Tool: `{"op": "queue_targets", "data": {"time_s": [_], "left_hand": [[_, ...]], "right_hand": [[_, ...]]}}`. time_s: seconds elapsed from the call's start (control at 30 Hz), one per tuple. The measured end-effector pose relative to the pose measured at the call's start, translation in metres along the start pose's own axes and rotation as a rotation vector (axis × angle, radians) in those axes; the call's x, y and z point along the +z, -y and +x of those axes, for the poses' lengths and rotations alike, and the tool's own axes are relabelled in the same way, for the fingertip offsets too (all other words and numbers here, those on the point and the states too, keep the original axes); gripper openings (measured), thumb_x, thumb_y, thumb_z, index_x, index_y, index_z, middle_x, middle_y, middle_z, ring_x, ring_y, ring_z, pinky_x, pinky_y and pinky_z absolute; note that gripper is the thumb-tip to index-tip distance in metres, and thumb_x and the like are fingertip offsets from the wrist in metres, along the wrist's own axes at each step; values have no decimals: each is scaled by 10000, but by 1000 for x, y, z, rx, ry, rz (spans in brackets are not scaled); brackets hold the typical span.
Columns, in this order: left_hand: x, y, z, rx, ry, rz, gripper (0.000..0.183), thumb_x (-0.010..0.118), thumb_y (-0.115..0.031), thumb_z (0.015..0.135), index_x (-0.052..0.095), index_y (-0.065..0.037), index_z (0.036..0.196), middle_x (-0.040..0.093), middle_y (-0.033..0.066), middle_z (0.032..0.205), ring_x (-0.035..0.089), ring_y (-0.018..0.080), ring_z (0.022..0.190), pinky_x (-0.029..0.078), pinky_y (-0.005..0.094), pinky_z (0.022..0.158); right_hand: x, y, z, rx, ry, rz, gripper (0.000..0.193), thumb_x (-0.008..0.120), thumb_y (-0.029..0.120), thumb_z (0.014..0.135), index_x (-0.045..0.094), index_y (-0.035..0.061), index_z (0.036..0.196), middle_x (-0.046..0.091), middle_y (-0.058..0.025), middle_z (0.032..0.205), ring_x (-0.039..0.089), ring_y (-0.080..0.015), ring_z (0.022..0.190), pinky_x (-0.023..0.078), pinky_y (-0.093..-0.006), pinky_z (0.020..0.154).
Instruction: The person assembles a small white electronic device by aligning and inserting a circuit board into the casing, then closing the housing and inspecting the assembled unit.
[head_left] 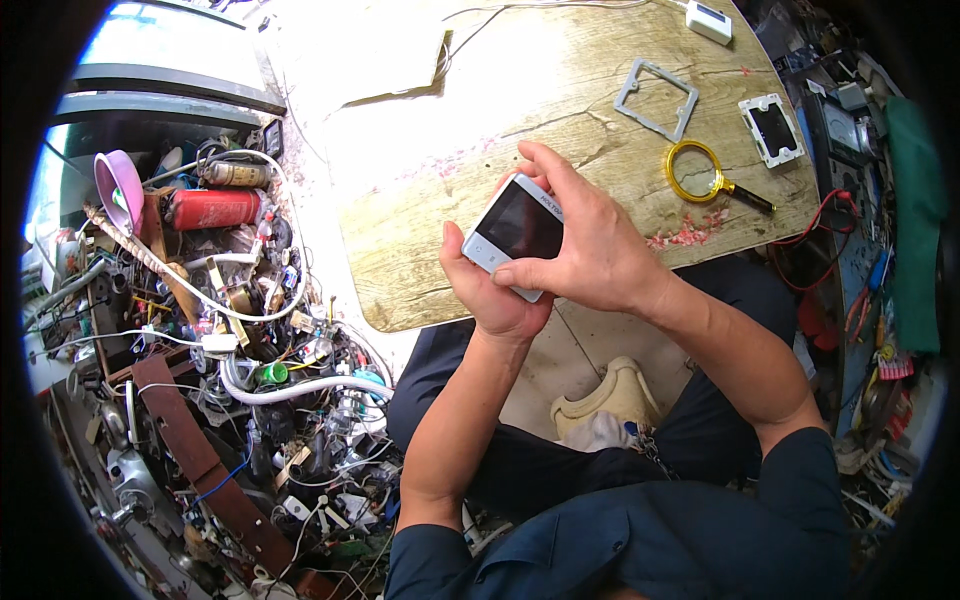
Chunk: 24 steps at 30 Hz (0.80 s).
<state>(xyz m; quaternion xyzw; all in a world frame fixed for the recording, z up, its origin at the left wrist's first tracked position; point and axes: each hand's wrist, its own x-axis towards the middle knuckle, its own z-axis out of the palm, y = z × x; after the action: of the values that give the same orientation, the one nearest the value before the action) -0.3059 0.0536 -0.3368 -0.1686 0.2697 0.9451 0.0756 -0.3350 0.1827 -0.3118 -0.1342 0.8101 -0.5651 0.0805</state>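
A small silver-white handheld device [516, 224] with a dark screen is held in both hands over the table's near edge. My left hand [497, 297] cradles it from below, the thumb along its left side. From the right, my right hand [600, 240] grips it, with the thumb on the lower front and the fingers over the top edge. The screen faces up and tilts a little; its back is hidden. Right of the hands, a yellow-rimmed magnifying glass [697, 172] with a black handle lies on the wooden table [400, 240].
A grey square frame [655, 100], a white-edged mounting plate [771, 131] and a white cabled box [709, 21] lie on the table. Reddish scraps [690, 232] are scattered near its edge. Cables, tools and a red cylinder [213, 209] crowd the left; red wires [825, 230] hang at right.
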Motion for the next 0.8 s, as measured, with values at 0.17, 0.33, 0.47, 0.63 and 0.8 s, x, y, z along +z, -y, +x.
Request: {"op": "queue_targets", "data": {"time_s": [0.17, 0.33, 0.47, 0.63, 0.8], "left_hand": [[-3, 2, 1, -11, 20, -19, 847, 244, -667, 992, 482, -22, 1488, 585, 165, 1429, 566, 308, 1324, 432, 441, 1141], [-1, 1, 0, 8, -8, 21, 847, 250, -666, 992, 485, -19, 1484, 583, 166, 1431, 568, 312, 1323, 429, 440, 1147], [-5, 1, 1, 4, 9, -11, 839, 252, -664, 995, 491, -22, 1480, 590, 160, 1423, 575, 308, 1314, 434, 439, 1140], [-6, 1, 1, -8, -7, -10, 831, 257, -669, 996, 500, -34, 1475, 602, 143, 1413, 583, 301, 1303, 443, 439, 1128], [-10, -1, 1, -13, 39, -55, 835, 256, -675, 995, 502, -38, 1473, 601, 140, 1418, 583, 301, 1302, 438, 438, 1132]], "right_hand": [[0, 0, 0, 19, -7, 14, 1080, 911, 298, 693, 336, -26, 1548, 581, -239, 1356, 603, -369, 1264, 468, -425, 1093], [2, 4, 0, 30, -8, 5, 1078, 908, 293, 698, 331, -22, 1552, 577, -237, 1362, 604, -372, 1261, 472, -426, 1088], [0, 1, 0, 0, -6, -8, 1088, 906, 300, 692, 327, -17, 1556, 579, -240, 1363, 604, -373, 1264, 473, -426, 1089], [3, -1, -2, -11, -23, -12, 1103, 906, 318, 683, 324, -11, 1560, 581, -242, 1363, 605, -374, 1265, 474, -430, 1088], [1, 2, 0, -19, -6, -20, 1093, 901, 307, 689, 320, -15, 1558, 580, -247, 1362, 605, -371, 1263, 473, -424, 1088]]}}
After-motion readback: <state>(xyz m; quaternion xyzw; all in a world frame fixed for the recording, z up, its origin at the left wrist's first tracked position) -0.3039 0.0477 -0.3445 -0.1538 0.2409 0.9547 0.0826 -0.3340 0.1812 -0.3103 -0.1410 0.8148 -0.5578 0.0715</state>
